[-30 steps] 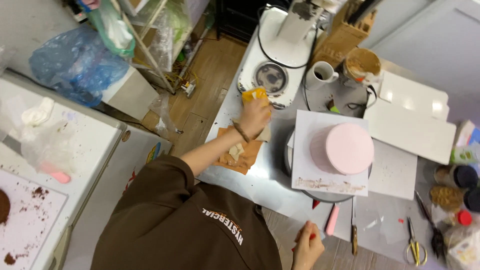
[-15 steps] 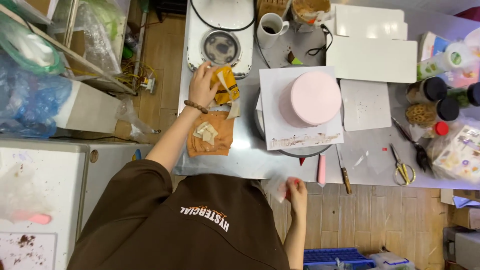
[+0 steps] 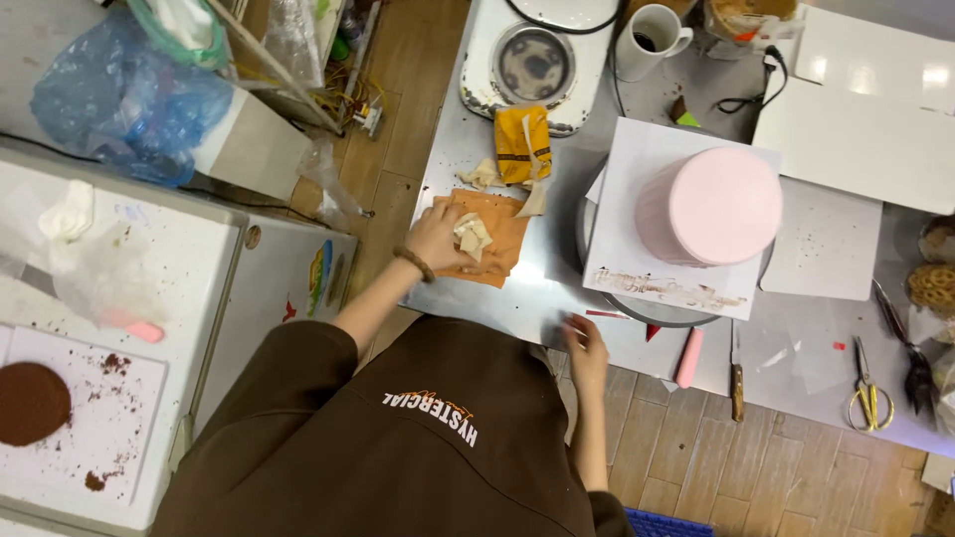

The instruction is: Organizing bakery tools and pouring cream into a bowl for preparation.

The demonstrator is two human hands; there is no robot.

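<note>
My left hand (image 3: 436,239) lies on a folded orange cloth (image 3: 502,244) at the steel table's left end, its fingers curled round a crumpled cream wad (image 3: 473,237). A yellow packet (image 3: 522,144) sits just beyond the cloth. My right hand (image 3: 587,345) rests near the table's front edge with its fingers apart, holding nothing that I can see. To its right a smooth pink cake (image 3: 721,204) stands on a white board (image 3: 642,169) over a turntable (image 3: 637,311).
A pink-handled tool (image 3: 688,358), a knife (image 3: 736,383) and yellow scissors (image 3: 867,398) lie along the front edge. A hot plate (image 3: 532,65), a white mug (image 3: 652,40) and white boards (image 3: 865,109) stand at the back. On the left counter is a brown cake round (image 3: 30,403).
My left hand has drawn back from the yellow packet to the orange cloth and the cream wad. My right hand has moved from below the table's edge onto the table.
</note>
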